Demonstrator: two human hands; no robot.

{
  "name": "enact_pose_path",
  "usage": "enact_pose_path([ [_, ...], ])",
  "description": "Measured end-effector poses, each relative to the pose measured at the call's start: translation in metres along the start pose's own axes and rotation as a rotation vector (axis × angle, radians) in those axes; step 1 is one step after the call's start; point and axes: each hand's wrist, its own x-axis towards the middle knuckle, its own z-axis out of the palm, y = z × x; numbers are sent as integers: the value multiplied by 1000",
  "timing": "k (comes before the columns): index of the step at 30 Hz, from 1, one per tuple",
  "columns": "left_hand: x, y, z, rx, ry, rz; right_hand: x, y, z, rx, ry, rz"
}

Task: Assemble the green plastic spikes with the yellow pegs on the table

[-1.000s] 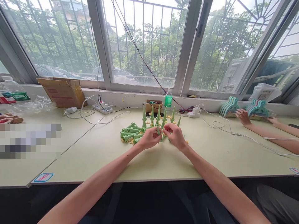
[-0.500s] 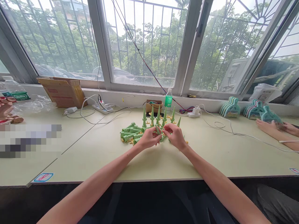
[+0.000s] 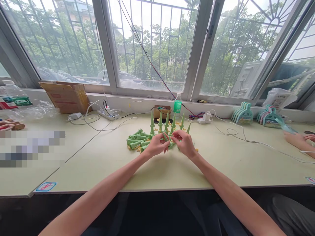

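My left hand (image 3: 155,145) and my right hand (image 3: 185,143) meet over the middle of the pale green table (image 3: 172,170), both pinched on one green cone-shaped plastic spike (image 3: 166,139). A heap of the same green spikes (image 3: 136,141) lies flat just left of my left hand. Behind my hands a row of several spikes (image 3: 166,122) stands upright, points up. Small yellow pieces show among the heap.
A green-labelled bottle (image 3: 177,105) and a small brown box (image 3: 161,112) stand behind the spikes. A power strip (image 3: 108,114) with cables and a cardboard box (image 3: 65,96) lie at the left. Another person's hands (image 3: 299,139) and stacks of teal parts (image 3: 242,113) are at the right.
My hands have hardly moved on the spike. The other person's hands at the right drew back from the teal stacks toward the table's right edge, lifting one teal piece.
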Motion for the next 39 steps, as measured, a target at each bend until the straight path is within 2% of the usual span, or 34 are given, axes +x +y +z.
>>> enact_pose_path([
  [12,-3,1,0,84,-56,45,1,-2,1,2,-6,15],
  [39,-3,0,1,224,-57,168,2,0,0,-28,-10,7],
])
